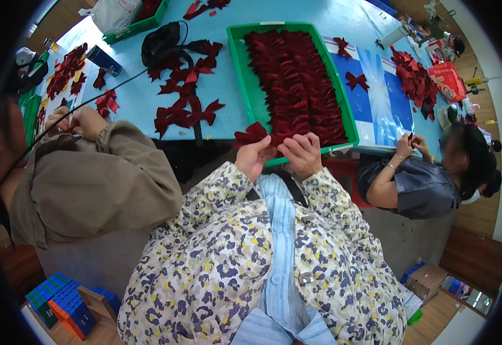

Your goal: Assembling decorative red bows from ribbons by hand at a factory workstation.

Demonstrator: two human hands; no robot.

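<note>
My left hand [254, 155] is closed, thumb and fingers pinching a dark red velvet bow [250, 134] at the near left corner of a green tray [239, 69]. Close beside it, my right hand [301, 152] has its fingers curled in at the tray's near edge; what they hold, if anything, is hidden behind them. Inside the tray, many dark red bows [285, 75] are packed tightly in two long rows. Left of the tray, several loose red bows [185, 112] lie on the light blue table [228, 123].
A black bag [160, 45] and a dark blue can [104, 61] stand on the table to the left. A person in a brown jacket [96, 178] works at my left. Another person in a dark top [423, 187] sits at my right, near a red bow pile [415, 80].
</note>
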